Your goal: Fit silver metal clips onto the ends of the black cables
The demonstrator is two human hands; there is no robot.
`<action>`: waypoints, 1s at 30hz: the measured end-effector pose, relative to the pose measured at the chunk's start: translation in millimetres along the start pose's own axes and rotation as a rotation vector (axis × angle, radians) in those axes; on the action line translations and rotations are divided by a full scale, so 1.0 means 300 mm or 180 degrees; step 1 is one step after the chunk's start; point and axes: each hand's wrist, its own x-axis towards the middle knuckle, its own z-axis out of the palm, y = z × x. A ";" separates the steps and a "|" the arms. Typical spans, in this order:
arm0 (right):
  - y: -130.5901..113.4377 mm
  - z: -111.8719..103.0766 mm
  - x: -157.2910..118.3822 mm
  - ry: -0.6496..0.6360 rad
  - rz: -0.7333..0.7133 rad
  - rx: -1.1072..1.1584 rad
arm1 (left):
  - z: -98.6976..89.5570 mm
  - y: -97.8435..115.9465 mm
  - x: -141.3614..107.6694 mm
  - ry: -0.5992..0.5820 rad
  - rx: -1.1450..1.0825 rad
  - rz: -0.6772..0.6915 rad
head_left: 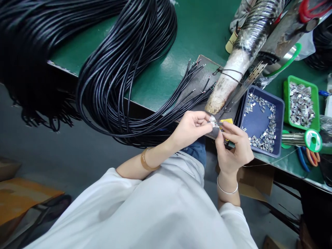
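Observation:
My left hand [192, 126] is closed, its thumb and fingertips pinching a small silvery-white piece [213, 121] at the table edge. Just to the right, my right hand [234, 143] is closed too, thumb and forefinger pressed together right by that piece. What those right fingertips hold is too small to make out. Behind the right fingers a bit of yellow [227, 121] shows. Black cables [181, 100] with stripped ends lie on a dark board [193, 86], close beyond my left hand.
A foil-and-plastic-wrapped duct [228, 72] and a metal stand [259, 67] reach down just beyond my hands. Right of them sit a blue tray [278, 138] and a green basket [317, 107] of small metal parts, a wire spool [312, 140] and pliers [312, 157]. Thick cable bundles [109, 69] hang over the left edge.

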 end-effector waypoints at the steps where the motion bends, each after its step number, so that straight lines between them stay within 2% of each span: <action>1: 0.001 0.003 0.000 -0.0020 -0.0020 0.0032 | 0.000 -0.002 0.003 0.0021 -0.0022 0.0013; 9: 0.001 0.011 0.012 0.0027 0.0084 0.0150 | -0.001 0.008 0.007 0.0039 0.0009 0.0076; 16: 0.005 0.002 0.007 -0.0083 0.0027 0.0031 | 0.000 0.018 0.003 -0.0134 -0.0238 0.0057; 22: 0.011 -0.001 0.006 -0.0135 -0.0019 -0.0015 | -0.003 0.007 0.002 0.0058 -0.0009 -0.0025; 30: -0.004 -0.005 0.017 -0.0159 -0.0005 -0.0006 | 0.002 0.015 -0.002 0.0093 0.0023 -0.0008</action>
